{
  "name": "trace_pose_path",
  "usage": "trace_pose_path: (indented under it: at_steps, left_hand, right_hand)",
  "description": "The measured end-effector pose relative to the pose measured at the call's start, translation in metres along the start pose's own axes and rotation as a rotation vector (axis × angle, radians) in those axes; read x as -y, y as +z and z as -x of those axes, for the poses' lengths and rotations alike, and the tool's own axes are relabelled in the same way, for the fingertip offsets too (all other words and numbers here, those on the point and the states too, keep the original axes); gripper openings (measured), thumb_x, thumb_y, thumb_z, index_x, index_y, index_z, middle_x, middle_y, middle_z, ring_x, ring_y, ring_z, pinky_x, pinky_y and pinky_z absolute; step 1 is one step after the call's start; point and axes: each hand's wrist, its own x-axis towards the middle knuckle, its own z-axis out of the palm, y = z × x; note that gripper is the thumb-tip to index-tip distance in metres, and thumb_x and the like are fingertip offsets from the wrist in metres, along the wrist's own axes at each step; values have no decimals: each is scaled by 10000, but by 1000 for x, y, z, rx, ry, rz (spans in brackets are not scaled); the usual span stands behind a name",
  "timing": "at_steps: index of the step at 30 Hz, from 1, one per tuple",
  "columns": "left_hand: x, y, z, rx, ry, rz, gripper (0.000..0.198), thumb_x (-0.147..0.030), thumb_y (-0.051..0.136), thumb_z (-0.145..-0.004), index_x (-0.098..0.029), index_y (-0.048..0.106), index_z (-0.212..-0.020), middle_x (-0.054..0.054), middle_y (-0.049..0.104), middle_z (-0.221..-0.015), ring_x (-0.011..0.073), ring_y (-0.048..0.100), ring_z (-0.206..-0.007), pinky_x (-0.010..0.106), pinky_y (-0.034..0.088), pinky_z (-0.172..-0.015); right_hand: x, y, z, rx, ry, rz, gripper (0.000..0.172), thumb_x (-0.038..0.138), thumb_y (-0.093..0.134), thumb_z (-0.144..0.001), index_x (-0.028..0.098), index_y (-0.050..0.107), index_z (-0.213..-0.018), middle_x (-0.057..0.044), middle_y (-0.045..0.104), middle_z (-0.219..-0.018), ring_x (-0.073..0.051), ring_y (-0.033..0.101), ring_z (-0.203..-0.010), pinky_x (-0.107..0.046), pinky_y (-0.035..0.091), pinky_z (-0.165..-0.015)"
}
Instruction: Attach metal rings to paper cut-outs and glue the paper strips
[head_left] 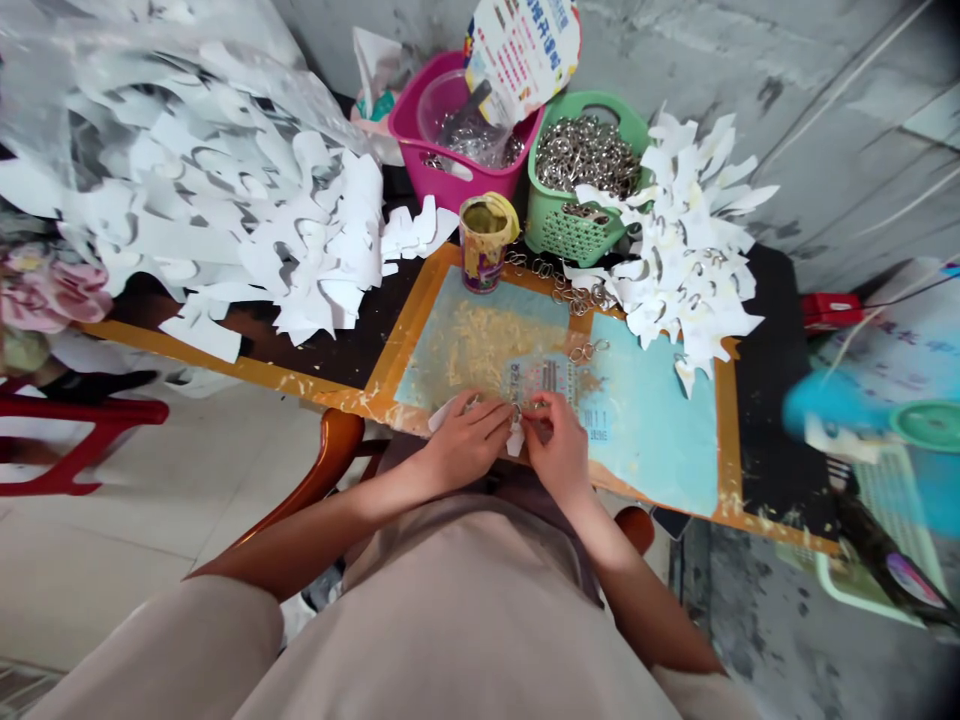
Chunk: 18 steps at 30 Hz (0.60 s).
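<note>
At the front edge of the table, my left hand point(469, 438) bends its fingers over a white cut-out piece point(515, 441), part of which shows between the hands. My right hand point(556, 448) is close beside it, thumb and fingers pinched at a small metal ring point(517, 409) on the piece. The fingers cover most of both items. Just beyond the hands, a few loose metal rings point(587, 350) lie on the light-blue work sheet point(660, 430). A stained cup point(482, 255) containing yellowish-brown paste stands at the sheet's far edge.
White cut-outs point(247, 215) are heaped at the left. Behind the cup are a pink basket point(431, 185) and a green basket point(559, 225) full of metal rings. More white pieces point(690, 240), some with rings, are piled at the right. A red stool point(82, 430) stands left.
</note>
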Motion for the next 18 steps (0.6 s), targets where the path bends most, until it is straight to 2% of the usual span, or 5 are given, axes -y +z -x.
trace_pose_path:
  at_steps: [6,11,18]
  left_hand:
    - [-2,1,-1,-18,-34,8,221,-133,466,-953,-138,657,-1065,120,694,-1170,250,614,-1135,499,354,-1088]
    - [-2,2,2,-18,-34,-25,168,-140,481,-949,-164,646,-973,103,684,-1201,242,610,-1141,508,366,-1089]
    - [-1,1,2,-38,1,-41,147,-131,497,-943,-182,634,-963,74,705,-1140,226,630,-1100,516,363,-1093]
  right_hand:
    - [2,-1,-1,55,-1,-40,368,157,519,-870,224,542,-1232,-52,664,-883,-227,626,-869,-386,501,-834]
    - [2,-4,1,-41,1,-33,458,186,575,-852,232,486,-1299,-71,648,-1002,-218,605,-915,-370,514,-799]
    - [1,3,-1,-33,-10,26,409,162,546,-874,233,525,-1276,-66,678,-961,-223,647,-905,-389,527,-845]
